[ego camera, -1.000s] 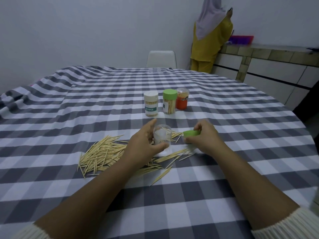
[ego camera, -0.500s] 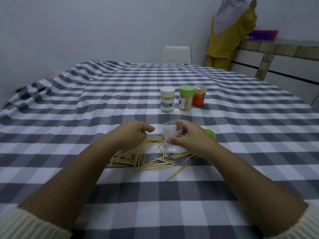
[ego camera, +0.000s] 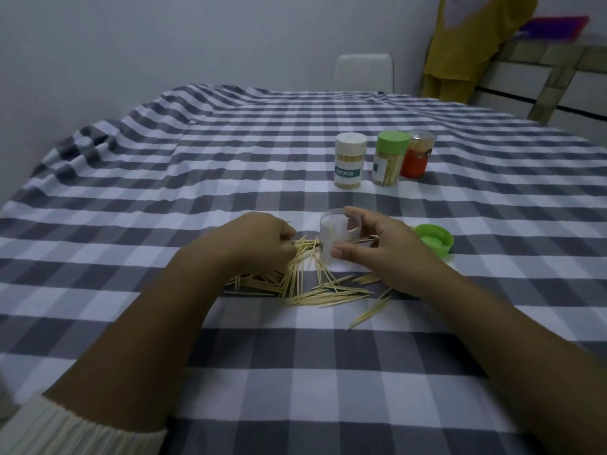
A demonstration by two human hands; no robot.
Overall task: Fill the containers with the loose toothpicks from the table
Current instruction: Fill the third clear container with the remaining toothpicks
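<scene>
Four containers are counted on the checked tablecloth (ego camera: 230,372). One clear open container (ego camera: 340,244) stands at the near middle and is taken as the landmark. Three closed ones are lined up in a row beyond it and slightly to its right: a white-lidded container (ego camera: 350,161) labelled "TOOTHPICK", a green-lidded container (ego camera: 390,158) touching or just beside an orange container (ego camera: 417,154). All three are seen to be filled with toothpicks. One loose green lid (ego camera: 435,240) is laid upside down to the right of the clear container, near it but apart. The loose toothpicks (ego camera: 308,284) cannot be counted; they are scattered in one heap in front of and to the left of the clear container, with a few strays nearer the camera on the right.

Two hands are seen. The clear container is held upright by the right hand (ego camera: 391,254), with the thumb pressed on its near wall and the fingers curled round its far rim. The left hand (ego camera: 253,244) is curled over the heap just left of the clear container, its fingertips bunched onto toothpicks; whether any are actually pinched cannot be told.

One white chair (ego camera: 363,72) is placed at the far edge of the table, and a person in yellow (ego camera: 460,44) is partly seen far to the right, beyond the row.
</scene>
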